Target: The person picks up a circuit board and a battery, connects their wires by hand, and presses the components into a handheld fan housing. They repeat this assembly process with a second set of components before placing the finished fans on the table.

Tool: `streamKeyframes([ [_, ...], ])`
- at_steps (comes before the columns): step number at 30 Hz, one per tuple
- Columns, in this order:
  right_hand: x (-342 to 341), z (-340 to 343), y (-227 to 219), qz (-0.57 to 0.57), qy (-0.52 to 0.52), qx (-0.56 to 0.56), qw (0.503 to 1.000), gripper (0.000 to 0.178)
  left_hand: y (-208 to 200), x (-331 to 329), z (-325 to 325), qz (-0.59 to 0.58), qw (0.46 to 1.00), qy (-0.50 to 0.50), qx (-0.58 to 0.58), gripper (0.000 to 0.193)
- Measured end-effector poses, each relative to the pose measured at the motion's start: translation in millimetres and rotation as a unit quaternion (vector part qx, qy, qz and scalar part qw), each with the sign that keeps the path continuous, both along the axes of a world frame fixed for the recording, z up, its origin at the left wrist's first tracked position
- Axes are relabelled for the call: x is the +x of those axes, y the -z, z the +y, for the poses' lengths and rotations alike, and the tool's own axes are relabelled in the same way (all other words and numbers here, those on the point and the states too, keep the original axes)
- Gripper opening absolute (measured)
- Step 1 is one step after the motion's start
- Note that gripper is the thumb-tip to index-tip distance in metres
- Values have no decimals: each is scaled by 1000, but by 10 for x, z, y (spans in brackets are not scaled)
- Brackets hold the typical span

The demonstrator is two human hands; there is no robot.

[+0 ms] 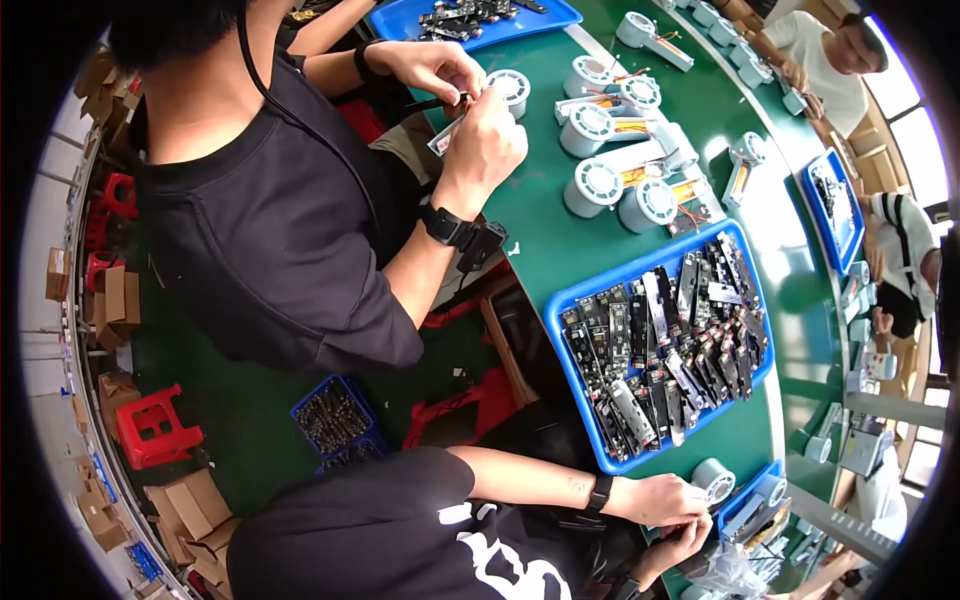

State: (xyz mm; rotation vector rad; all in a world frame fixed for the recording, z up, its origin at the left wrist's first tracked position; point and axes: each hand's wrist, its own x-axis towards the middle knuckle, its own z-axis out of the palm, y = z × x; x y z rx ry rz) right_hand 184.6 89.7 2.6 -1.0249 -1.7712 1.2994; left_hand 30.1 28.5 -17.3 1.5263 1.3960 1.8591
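Note:
At the lower right, my left hand (pixel 662 499) comes in with a dark band on its wrist, fingers closed. My right hand (pixel 684 545) meets it from below, also closed. The fingertips of both come together, and whatever is pinched there is too small or covered to make out. Just beyond them on the green table stands a light grey round-headed housing (pixel 713 478). A large blue tray (pixel 556 325) full of black circuit-board strips (pixel 655 350) lies close by, past my left forearm.
A small blue tray (pixel 735 497) with grey housings and a clear plastic bag (pixel 728 572) lie right of my hands. A co-worker (pixel 270 220) handles a small part upper left, near several grey housings (pixel 590 130). More people sit across the table. A red stool (pixel 155 430) stands behind.

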Motion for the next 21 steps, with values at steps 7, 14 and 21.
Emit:
streamKeyframes([
  [7,-17,2,-160,-72,32,-18,997,19,26,-3,-40,-16,998,58,-17,9],
  [14,-83,-24,-213,-121,31,-23,992,22,28,-77,-89,48,998,45,-21,12],
  [21,-73,-53,-251,-125,-13,18,992,21,85,49,-31,-7,1000,7,10,11],
])
